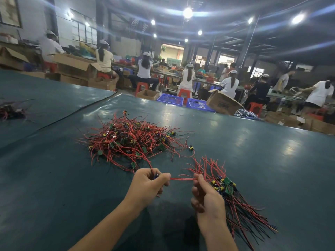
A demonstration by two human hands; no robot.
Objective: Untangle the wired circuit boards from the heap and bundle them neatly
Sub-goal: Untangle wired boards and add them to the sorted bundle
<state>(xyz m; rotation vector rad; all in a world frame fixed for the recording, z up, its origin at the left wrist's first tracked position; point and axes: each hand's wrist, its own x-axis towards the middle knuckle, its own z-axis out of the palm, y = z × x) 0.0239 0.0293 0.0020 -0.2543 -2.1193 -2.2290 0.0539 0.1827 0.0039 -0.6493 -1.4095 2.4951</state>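
Note:
A tangled heap [133, 140] of small green circuit boards with red and black wires lies on the dark green table [253, 160] ahead of me. My left hand [149, 183] grips one wired board just pulled from the heap's near edge; its red wire still trails back into the pile. My right hand [206, 196] holds a bundle [228, 187] of several boards, their wires fanning up and down to the right. A red wire [181, 178] stretches taut between the two hands, pinched by my right thumb.
A smaller pile of wired parts [10, 111] sits at the table's far left. A black cable [76, 113] runs across the table. Beyond the far edge stand blue crates [170, 99], cardboard boxes [223, 102] and seated workers on red stools.

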